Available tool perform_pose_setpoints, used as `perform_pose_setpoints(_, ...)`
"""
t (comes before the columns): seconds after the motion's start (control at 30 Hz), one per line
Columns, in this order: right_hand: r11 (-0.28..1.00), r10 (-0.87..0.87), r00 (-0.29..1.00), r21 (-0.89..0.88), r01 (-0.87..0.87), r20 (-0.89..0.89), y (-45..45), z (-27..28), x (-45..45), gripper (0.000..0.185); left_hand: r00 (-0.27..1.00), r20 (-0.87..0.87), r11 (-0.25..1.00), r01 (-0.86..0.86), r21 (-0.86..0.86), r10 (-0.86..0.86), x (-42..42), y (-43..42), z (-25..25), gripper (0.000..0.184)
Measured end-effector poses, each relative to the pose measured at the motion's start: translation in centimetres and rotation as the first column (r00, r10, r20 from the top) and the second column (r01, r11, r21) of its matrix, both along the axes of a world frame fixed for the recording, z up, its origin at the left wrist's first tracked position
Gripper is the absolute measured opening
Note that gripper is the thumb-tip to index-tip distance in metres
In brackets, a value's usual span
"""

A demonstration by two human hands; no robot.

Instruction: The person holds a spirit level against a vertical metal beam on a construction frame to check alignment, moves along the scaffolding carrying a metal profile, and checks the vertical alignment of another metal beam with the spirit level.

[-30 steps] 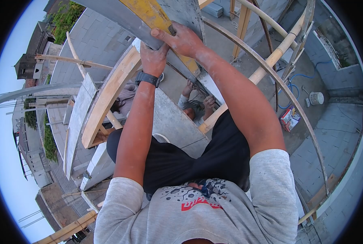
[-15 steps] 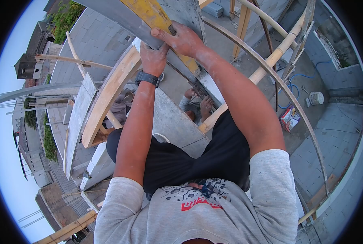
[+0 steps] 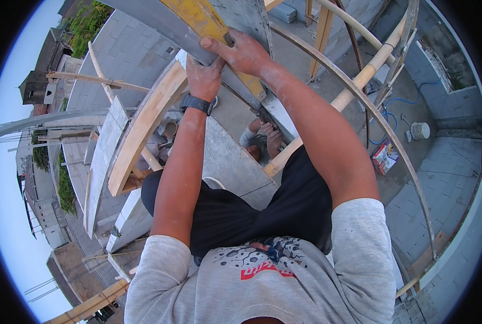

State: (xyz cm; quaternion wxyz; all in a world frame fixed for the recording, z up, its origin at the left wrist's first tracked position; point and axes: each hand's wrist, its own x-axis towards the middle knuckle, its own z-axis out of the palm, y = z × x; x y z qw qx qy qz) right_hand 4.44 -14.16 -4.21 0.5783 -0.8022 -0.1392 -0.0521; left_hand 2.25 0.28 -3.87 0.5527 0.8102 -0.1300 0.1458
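Note:
My right hand (image 3: 244,53) is wrapped round a yellow spirit level (image 3: 200,21), its thumb lying across the face. The level slants along a long grey board (image 3: 149,21), and its lower end (image 3: 256,89) shows below my hand. My left hand (image 3: 203,76), with a black watch at the wrist, grips the lower edge of the grey board, close beside my right hand; its fingertips are hidden behind. Further down, between my forearms, a co-worker's hands (image 3: 270,135) are held close together at the foot of a narrow upright piece.
A curved timber form (image 3: 144,132) stands left of my left forearm. Bamboo poles (image 3: 367,73) and a curved strip (image 3: 354,86) cross at the right. On the floor far below are a white bucket (image 3: 420,130), a blue hose (image 3: 394,116) and a red-and-white bag (image 3: 384,157).
My hands and the level have not visibly moved. Below, the co-worker's hands have come closer together. Behind the timber form at the left, a round container has come into view.

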Motion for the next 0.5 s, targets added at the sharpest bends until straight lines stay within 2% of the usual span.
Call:
perform_pose_setpoints(0.27, 1.0, -0.004, 1.0, 0.001, 0.004, 0.007, -0.2, 0.4, -0.3, 0.103, 1.0, -0.001, 0.999, 0.004, -0.049, -0.004, -0.3, -0.3, 0.3, 0.047)
perform_pose_setpoints(0.33, 0.999, 0.016, 1.0, 0.033, -0.016, -0.011, -0.4, 0.9, -0.6, 0.116, 1.0, -0.003, 0.999, 0.006, -0.043, -0.006, -0.3, -0.3, 0.2, 0.047)
perform_pose_setpoints(0.5, 0.998, 0.025, 1.0, 0.054, -0.025, -0.016, -0.4, 1.0, -0.7, 0.113, 1.0, 0.018, 1.0, -0.012, -0.021, 0.012, -0.2, -0.2, 0.1, 0.049)
